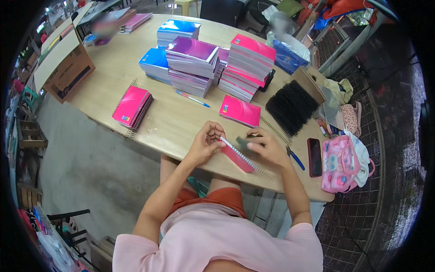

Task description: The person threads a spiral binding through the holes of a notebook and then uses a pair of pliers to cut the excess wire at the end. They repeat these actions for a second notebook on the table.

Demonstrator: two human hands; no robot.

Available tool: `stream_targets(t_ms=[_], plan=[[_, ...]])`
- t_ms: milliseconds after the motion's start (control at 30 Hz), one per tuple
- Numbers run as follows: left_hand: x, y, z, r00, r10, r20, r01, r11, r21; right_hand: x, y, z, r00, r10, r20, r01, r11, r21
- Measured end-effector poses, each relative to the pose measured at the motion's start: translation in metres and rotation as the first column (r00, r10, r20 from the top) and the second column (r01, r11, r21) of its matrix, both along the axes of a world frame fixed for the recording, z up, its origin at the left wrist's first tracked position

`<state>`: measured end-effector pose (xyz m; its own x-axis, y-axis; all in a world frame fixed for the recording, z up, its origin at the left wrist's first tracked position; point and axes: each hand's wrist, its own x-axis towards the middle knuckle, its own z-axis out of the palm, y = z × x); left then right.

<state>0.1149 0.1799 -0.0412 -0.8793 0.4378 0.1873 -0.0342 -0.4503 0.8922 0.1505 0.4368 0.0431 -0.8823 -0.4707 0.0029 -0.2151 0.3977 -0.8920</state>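
My left hand (209, 141) pinches the upper end of a pink notebook (236, 159), which stands tilted at the table's near edge with its bound edge up. A metal spiral coil runs along that edge, and its loose tail (263, 173) sticks out past the notebook's lower end. Above the coil, my right hand (267, 147) has its fingers curled around a small dark green thing (244, 142), blurred and partly covered. Just beyond lies a pink pad (240, 110), with a loose coil (275, 128) to its right. Blue-handled pliers (295, 158) rest right of my right hand.
Stacks of blue (154, 61), purple (192, 50) and pink (251, 50) pads stand at the back. Bound pink notebooks (131, 106) lie left, near a pen (192, 98). Black coils (292, 106), a phone (314, 157) and a pink bag (342, 165) sit right; a cardboard box (70, 77) far left.
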Motion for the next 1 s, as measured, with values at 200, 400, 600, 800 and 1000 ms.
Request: stream_targets(t_ms=[200, 400, 600, 800, 1000], plan=[[0.002, 0.009, -0.001, 0.999, -0.01, 0.036, 0.008, 0.998, 0.066, -0.007, 0.001, -0.009, 0.993, -0.105, -0.053, 0.113, 0.978, 0.178], [0.003, 0.013, -0.004, 1.0, -0.004, 0.031, 0.003, 0.999, 0.035, -0.005, -0.007, 0.004, 0.992, -0.086, 0.098, 0.09, 0.995, -0.044], [0.005, 0.018, -0.003, 0.998, -0.036, 0.059, 0.034, 0.999, 0.026, -0.016, 0.0, -0.012, 0.985, -0.07, -0.157, 0.106, 0.967, 0.234], [0.012, -0.003, 0.012, 0.987, -0.036, 0.157, 0.022, 0.996, 0.086, 0.04, 0.052, -0.033, 0.711, -0.485, -0.51, 0.635, 0.754, 0.168], [0.022, 0.001, 0.018, 0.982, 0.05, 0.184, -0.061, 0.997, 0.052, 0.119, 0.084, -0.078, 0.491, -0.573, -0.657, 0.867, 0.246, 0.433]])
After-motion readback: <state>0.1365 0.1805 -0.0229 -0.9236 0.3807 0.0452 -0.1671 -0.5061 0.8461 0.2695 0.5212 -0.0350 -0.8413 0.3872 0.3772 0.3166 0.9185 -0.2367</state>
